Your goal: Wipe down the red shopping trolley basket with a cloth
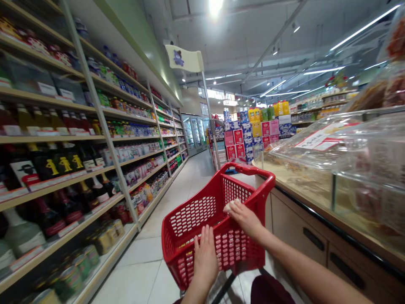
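A red plastic shopping cart point(196, 211) with a perforated basket stands in front of me, turned sideways in the aisle. My left hand point(207, 251) lies flat against its near side, fingers stretched out and pointing up to the rim, with nothing in it. At the near rim, toward the handle end, my right hand point(245, 217) presses a crumpled white cloth or tissue point(232, 206) under its fingers. Most of the basket's inside is hidden by the near wall; a little yellow shows through the holes low on the left.
Shelves point(133, 160) of bottles and cans line the left. A counter point(303, 211) with drawers runs along the right, clear plastic food boxes point(316, 139) on top. Farther down the aisle are stacked drink cartons point(236, 143), a flag-shaped sign point(184, 58) and glass-door fridges point(194, 131).
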A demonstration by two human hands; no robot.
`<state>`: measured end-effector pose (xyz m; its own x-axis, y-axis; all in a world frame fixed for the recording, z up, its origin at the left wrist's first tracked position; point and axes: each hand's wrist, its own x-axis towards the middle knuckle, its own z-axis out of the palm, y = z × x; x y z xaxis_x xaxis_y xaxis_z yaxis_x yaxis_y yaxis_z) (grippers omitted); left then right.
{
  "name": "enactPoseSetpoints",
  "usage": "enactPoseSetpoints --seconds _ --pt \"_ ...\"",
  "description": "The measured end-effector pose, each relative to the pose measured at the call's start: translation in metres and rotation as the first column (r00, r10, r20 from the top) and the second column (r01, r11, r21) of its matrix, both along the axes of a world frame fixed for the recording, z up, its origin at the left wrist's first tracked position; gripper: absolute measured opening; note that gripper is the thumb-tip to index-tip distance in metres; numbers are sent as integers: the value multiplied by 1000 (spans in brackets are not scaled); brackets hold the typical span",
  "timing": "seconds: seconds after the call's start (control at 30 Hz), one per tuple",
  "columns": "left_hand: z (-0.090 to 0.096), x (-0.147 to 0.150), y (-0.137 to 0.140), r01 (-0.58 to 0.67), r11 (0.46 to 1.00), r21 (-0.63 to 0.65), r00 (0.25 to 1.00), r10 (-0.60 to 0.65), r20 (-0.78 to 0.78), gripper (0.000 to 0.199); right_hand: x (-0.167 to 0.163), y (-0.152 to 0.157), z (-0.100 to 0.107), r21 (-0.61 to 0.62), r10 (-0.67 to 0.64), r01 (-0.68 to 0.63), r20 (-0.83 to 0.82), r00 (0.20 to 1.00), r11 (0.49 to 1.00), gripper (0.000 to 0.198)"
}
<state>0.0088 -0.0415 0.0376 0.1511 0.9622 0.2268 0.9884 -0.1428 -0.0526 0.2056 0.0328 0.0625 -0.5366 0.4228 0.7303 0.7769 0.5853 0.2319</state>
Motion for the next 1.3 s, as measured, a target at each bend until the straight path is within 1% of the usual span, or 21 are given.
enactPoseSetpoints --seconds 0.1,0.17,0.23,0.33,0.4,0.47,0.53,0.6,0.63,0.7,0.77,0.87,0.93,1.0,1.07,1.1,1.13,1.17,1.2,1.23,1.3 --pt "-3 -5 -3 26 1000 -1 1000 -26 3 82 60 18 31 23 -205 206 -52 977 978 39" --pt "-2 -6 -4 17 1000 -11 1000 -17 7 82 87 24 42 27 -309 316 -137 941 949 39" --pt "1 -7 -5 3 1000 -27 1000 -3 3 81 91 21 40 32 -313 322 -163 936 946 39" --pt "2 -11 -3 -19 998 -54 1000 18 -15 78 74 12 29 48 -150 152 -53 987 987 40" --pt "3 -17 -3 -21 998 -53 1000 20 -22 78 72 11 30 57 -109 109 -9 994 992 38" --pt "4 -23 -3 -16 999 -46 1000 14 -28 78 84 15 40 62 -200 205 -76 977 977 38" --pt "6 -27 -3 -21 999 -43 999 19 -36 77 100 18 50 44 -312 326 -189 931 944 39" --pt "9 -30 -3 -60 997 -43 998 58 -38 77 105 17 53 30 -335 353 -249 909 935 40" --pt "12 -30 -3 -90 995 -47 995 89 -38 77 101 15 51 35 -304 322 -246 921 946 39" --pt "16 -31 -2 -149 986 -71 989 147 -33 77 87 8 43 48 -189 203 -199 961 978 38" --pt "21 -31 -1 -177 978 -108 984 176 -25 79 71 3 34 62 -101 116 -197 975 991 37" --pt "25 -32 -1 -176 976 -126 984 178 7 80 58 -2 16 77 -125 166 -381 916 983 36" --pt "25 -33 -1 -177 976 -125 983 182 32 80 53 -9 -9 50 -158 209 -491 857 977 36" --pt "25 -34 -1 -172 976 -130 982 180 54 80 47 -23 -47 3 -164 192 -503 848 981 36" --pt "24 -34 -2 -158 978 -136 983 169 68 80 43 -39 -83 -67 -120 102 -387 914 993 34" --pt "24 -34 -2 -154 978 -139 984 165 71 80 42 -45 -94 -93 -66 38 -322 944 995 32" --pt "25 -34 -2 -151 978 -141 984 163 73 80 43 -50 -98 -103 -42 12 -299 953 995 31" --pt "25 -34 -2 -149 978 -144 984 161 73 80 45 -51 -93 -95 -35 6 -305 952 995 31" --pt "25 -33 -2 -149 978 -145 984 161 73 80 49 -49 -81 -67 -51 29 -349 936 997 32" --pt "26 -33 -2 -149 978 -143 984 161 72 80 53 -45 -63 -30 -83 77 -421 903 997 33" --pt "25 -32 -2 -150 980 -133 984 161 76 80 60 -31 -28 36 -72 106 -512 856 994 35"
